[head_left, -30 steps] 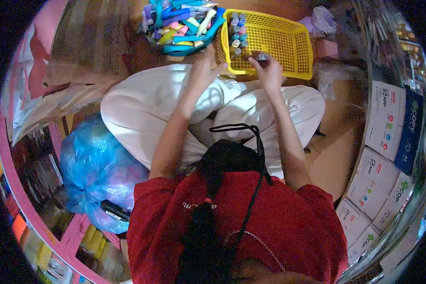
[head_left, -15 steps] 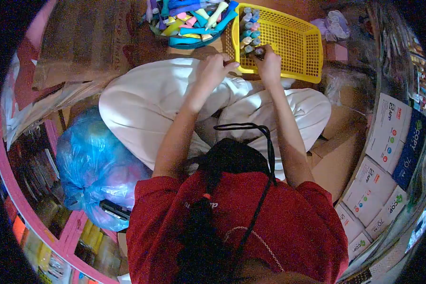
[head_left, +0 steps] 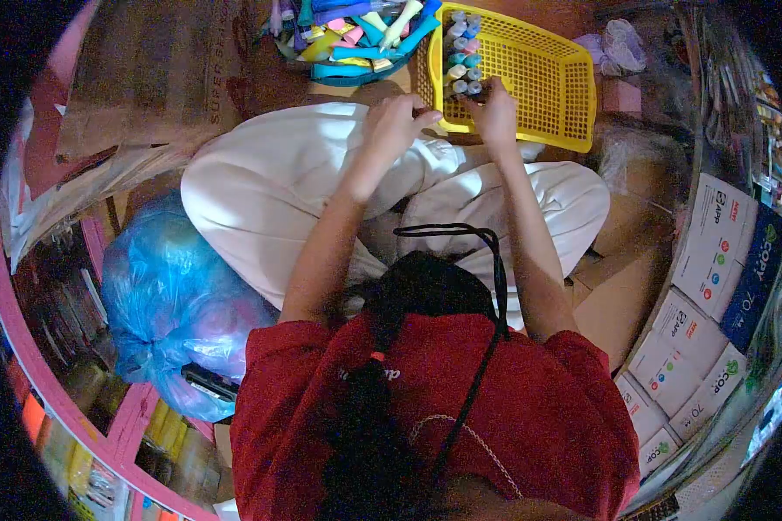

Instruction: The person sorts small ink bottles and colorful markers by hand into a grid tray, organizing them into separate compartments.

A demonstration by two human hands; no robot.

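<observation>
Legs (head_left: 269, 187) in baggy white pants fold by your arms. Your left hand (head_left: 395, 130) is half curled near the holey yellow plastic basket (head_left: 539, 82). Your right hand (head_left: 498, 117) bends at the small see-through-topped tubes (head_left: 472, 61) lined up inside its left end. I can't tell if either hand holds anything.

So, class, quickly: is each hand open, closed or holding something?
Left hand: loosely curled near the basket's left corner; grip unclear.
Right hand: fingers bent by the nearest tubes; whether holding one can't be told.
</observation>
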